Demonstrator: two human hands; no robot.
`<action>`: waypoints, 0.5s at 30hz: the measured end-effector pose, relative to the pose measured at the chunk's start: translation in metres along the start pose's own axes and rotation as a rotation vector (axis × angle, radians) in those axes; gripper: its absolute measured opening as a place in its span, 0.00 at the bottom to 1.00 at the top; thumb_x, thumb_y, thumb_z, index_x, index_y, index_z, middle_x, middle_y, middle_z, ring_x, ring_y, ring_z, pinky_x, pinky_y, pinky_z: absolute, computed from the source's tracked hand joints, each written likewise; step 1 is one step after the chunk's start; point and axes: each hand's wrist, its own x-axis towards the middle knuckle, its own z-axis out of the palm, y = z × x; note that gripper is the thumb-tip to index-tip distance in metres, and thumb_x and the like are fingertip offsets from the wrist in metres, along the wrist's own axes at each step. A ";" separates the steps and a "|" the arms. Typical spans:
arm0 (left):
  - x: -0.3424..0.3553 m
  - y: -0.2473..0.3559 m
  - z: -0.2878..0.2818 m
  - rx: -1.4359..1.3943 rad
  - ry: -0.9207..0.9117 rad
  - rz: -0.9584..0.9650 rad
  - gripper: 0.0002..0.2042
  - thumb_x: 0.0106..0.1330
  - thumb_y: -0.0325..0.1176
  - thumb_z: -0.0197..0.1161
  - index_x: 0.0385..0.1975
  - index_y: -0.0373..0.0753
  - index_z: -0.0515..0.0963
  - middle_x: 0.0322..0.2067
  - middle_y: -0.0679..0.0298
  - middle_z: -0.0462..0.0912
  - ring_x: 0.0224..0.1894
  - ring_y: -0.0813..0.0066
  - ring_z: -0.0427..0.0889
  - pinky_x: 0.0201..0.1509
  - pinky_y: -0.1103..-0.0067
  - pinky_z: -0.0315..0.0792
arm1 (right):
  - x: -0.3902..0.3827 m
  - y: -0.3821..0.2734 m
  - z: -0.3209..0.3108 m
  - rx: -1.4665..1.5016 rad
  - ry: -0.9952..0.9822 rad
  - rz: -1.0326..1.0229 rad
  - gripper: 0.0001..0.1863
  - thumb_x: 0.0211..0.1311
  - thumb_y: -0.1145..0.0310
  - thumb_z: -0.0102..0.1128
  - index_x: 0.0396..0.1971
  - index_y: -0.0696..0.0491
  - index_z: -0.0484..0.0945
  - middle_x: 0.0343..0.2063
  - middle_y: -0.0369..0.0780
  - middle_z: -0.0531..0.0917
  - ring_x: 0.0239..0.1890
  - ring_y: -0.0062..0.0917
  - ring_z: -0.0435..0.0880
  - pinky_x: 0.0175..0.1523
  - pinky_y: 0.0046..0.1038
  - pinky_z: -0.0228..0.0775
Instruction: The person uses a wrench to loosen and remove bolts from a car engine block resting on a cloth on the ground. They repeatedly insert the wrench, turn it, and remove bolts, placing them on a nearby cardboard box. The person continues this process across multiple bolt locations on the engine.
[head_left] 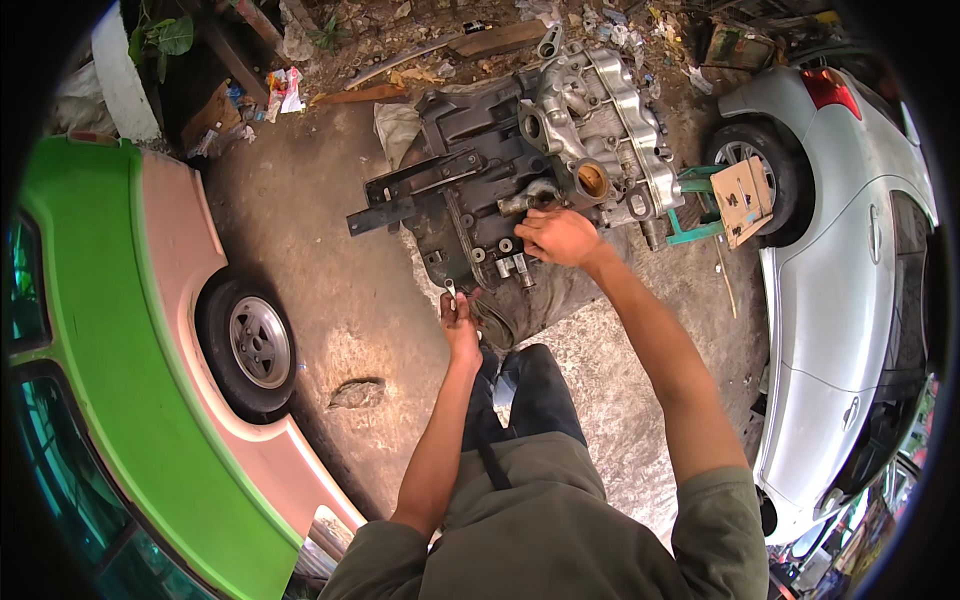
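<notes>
A large engine block [480, 130], dark on its left and topped with a bright metal manifold [600, 110], stands in front of me. My left hand [460, 322] is closed round a small wrench [451, 288], whose head points up at the block's near left corner. Over the near side of the engine, my right hand [560, 237] has its fingers curled together beside a metal pipe fitting [532, 197]. What those fingers grip, if anything, is hidden. A dark flat metal bracket [385, 215] juts out to the left of the engine.
A green and pink vehicle [110, 330] flanks the left side, a silver car [835, 300] the right. Beside the engine, a green stool [697, 205] carries a piece of cardboard [742, 200] with small parts on it. Litter and wood scraps [500, 40] lie along the far edge.
</notes>
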 end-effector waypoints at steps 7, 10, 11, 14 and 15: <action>0.010 0.006 -0.003 0.080 -0.074 0.028 0.15 0.76 0.48 0.53 0.47 0.43 0.66 0.40 0.61 0.88 0.21 0.88 0.64 0.25 0.85 0.61 | 0.005 0.005 -0.005 -0.024 -0.128 0.045 0.16 0.56 0.61 0.65 0.43 0.50 0.77 0.38 0.36 0.81 0.47 0.30 0.81 0.48 0.34 0.78; 0.013 0.005 -0.003 0.085 -0.091 0.048 0.16 0.74 0.47 0.56 0.49 0.43 0.66 0.40 0.57 0.87 0.18 0.90 0.60 0.26 0.86 0.62 | 0.002 0.006 -0.005 -0.024 -0.104 0.012 0.16 0.57 0.62 0.63 0.44 0.51 0.77 0.38 0.36 0.80 0.47 0.30 0.81 0.49 0.33 0.77; 0.015 0.007 -0.003 0.114 -0.079 0.066 0.16 0.74 0.47 0.56 0.48 0.43 0.66 0.39 0.57 0.87 0.18 0.90 0.60 0.26 0.86 0.61 | 0.003 0.007 -0.004 -0.004 -0.122 0.029 0.15 0.57 0.62 0.63 0.43 0.51 0.77 0.38 0.36 0.80 0.47 0.30 0.81 0.49 0.34 0.77; 0.024 0.009 0.006 0.159 -0.050 0.092 0.17 0.74 0.47 0.56 0.50 0.42 0.66 0.35 0.60 0.87 0.19 0.89 0.62 0.25 0.85 0.60 | 0.003 0.011 -0.003 -0.024 -0.094 -0.006 0.14 0.58 0.63 0.62 0.42 0.51 0.76 0.37 0.37 0.80 0.46 0.31 0.82 0.49 0.34 0.77; 0.023 0.011 0.004 0.194 -0.053 0.084 0.18 0.75 0.48 0.55 0.53 0.41 0.66 0.34 0.61 0.87 0.19 0.88 0.64 0.25 0.85 0.61 | 0.003 0.012 -0.002 0.014 -0.124 0.005 0.14 0.58 0.63 0.62 0.42 0.51 0.76 0.37 0.37 0.80 0.45 0.31 0.82 0.48 0.34 0.77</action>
